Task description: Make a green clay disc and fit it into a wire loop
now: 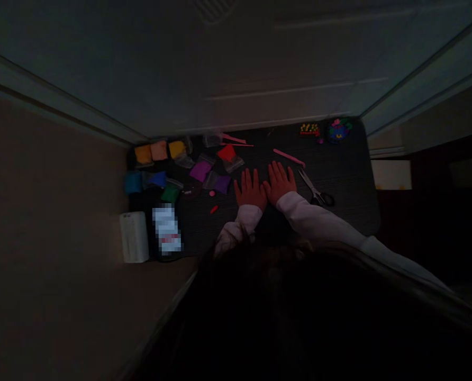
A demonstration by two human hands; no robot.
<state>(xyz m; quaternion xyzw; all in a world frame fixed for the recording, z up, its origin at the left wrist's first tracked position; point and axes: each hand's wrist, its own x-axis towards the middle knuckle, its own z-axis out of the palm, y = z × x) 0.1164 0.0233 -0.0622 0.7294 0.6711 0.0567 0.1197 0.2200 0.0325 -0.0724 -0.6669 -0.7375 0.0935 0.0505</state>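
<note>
My left hand (251,189) lies flat on the dark table (347,211), fingers spread and nothing in it. Close beside it, thumb near thumb, my right hand (279,184) rests palm down with its fingers stretched out. A pink stick-like tool (289,157) lies just beyond the right hand. Scissors (315,191) with dark handles are to that hand's right, blades partly spread. Left of my left hand are a small pink disc (212,193), a short red piece (214,209) and a bag of purple clay-like material (222,183). A red bag (228,153) lies beyond it.
Several bags of coloured material, including an orange one (143,154) and a green one (171,191), cover the table's left part. A lit phone (166,230) and a white pack (134,237) sit front left. Small colourful figures (338,130) stand back right, before a wall.
</note>
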